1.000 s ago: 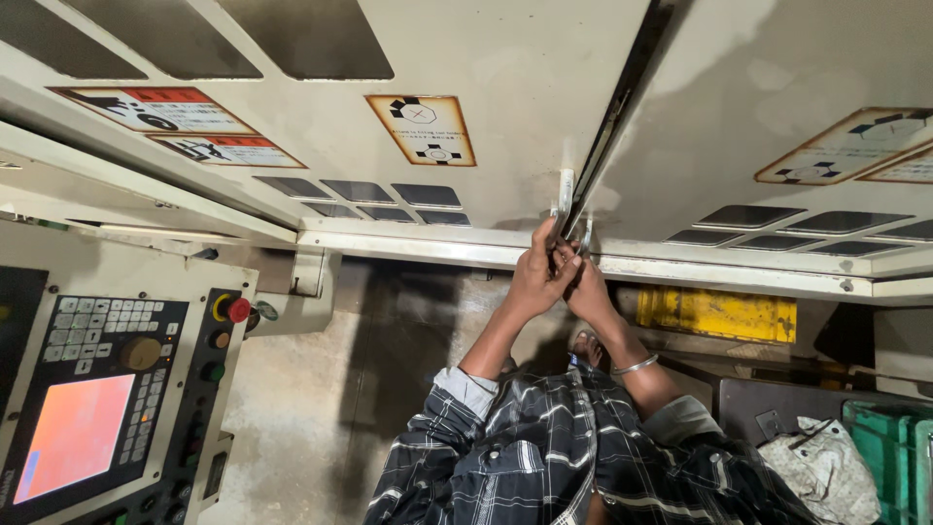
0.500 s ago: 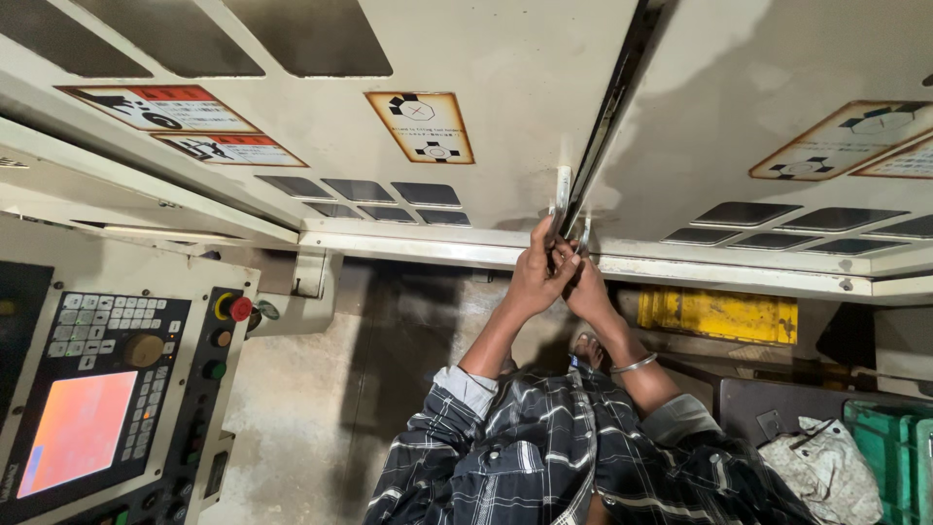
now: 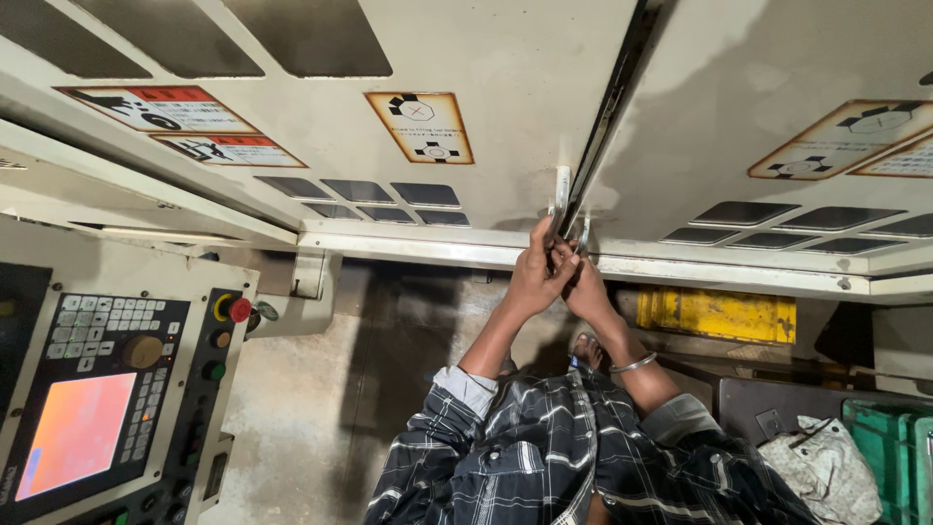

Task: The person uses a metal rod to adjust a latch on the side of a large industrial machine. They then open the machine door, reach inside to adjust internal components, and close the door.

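Two cream sliding machine doors meet at a dark seam (image 3: 607,117). The left door (image 3: 486,58) and the right door (image 3: 777,78) each carry a metal handle by the seam. My left hand (image 3: 530,277) is closed around the left door's handle (image 3: 561,192). My right hand (image 3: 589,289), with a metal bangle on the wrist, grips the right door's handle (image 3: 583,233), which is mostly hidden by the fingers. Both hands touch each other at the seam. My checked shirt sleeves fill the lower middle.
A control panel (image 3: 117,389) with an orange screen, keypad, knob and red stop button (image 3: 240,309) stands at the lower left. A yellow block (image 3: 719,313), a green crate (image 3: 889,447) and a white cloth bundle (image 3: 821,467) lie at the right. Below is a concrete floor (image 3: 311,408).
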